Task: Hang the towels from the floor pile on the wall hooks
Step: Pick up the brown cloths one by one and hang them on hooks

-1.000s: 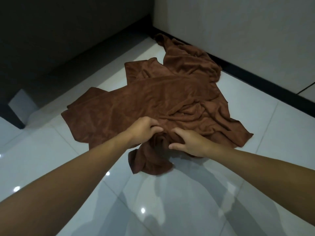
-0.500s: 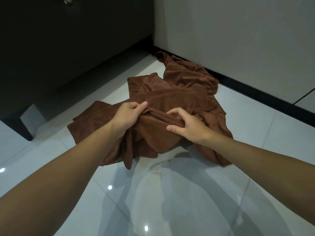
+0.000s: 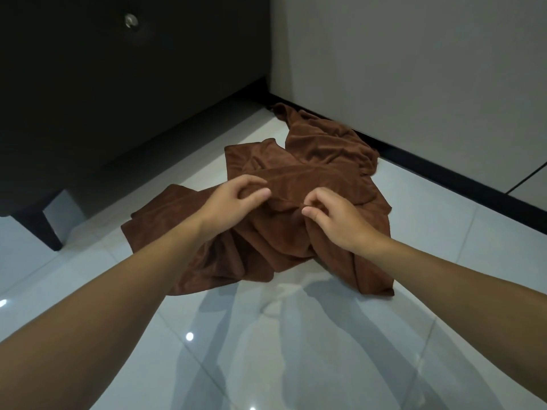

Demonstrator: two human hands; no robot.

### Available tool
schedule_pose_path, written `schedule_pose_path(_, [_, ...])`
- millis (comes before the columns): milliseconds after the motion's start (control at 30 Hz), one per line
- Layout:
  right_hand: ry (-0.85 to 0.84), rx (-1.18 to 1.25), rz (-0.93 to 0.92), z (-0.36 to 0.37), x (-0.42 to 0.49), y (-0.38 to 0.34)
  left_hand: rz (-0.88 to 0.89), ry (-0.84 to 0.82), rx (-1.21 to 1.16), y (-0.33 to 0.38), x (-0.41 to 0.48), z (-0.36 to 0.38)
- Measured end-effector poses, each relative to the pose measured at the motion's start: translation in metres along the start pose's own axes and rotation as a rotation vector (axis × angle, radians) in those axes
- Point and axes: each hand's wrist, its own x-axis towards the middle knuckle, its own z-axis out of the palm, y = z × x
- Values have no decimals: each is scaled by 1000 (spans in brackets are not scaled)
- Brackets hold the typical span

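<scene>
– Both hands have come up off the floor [image 3: 266,344] since a second ago, haven't they?
– Yes. The left hand [image 3: 236,199] and right hand [image 3: 334,220] have raised a fold of the top towel [image 3: 284,235]. Its lower edges now trail on the tiles.
– How is each grip?
– The left grip pinches the fold between thumb and fingers. The right grip is narrow, with curled fingers nipping the same fold close beside it.
– Where is the towel?
– It is on the brown pile [image 3: 328,143], near the corner where the dark cabinet [image 3: 118,84] meets the pale wall [image 3: 414,69].
– Which way does it run?
– The held ridge runs across, from hand to hand, and cloth drapes from it toward the person. The pile's long axis runs from near left to the far corner.
– And progress?
– Barely begun, I'd judge. One towel is being picked up and nothing seems hung yet. No hooks are in view, and I cannot tell how many towels remain.
</scene>
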Motion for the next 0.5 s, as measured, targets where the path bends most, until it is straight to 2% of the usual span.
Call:
schedule_pose_path(67, [-30,103,20,0,5,-14,67,-113,-9,8,-2,9])
schedule_pose_path(167, [12,204,22,2,11,-27,120,-232,-23,15,-2,18])
schedule_pose_path(267, [7,309,76,3,12,-30,90,-238,-38,18,-4,19])
schedule_pose_path(367, [-23,373,139,0,10,-25,48,-93,-52,19,-2,16])
schedule_pose_path(500, [-15,307,216,-10,5,-12,-120,290,-105,10,7,-1])
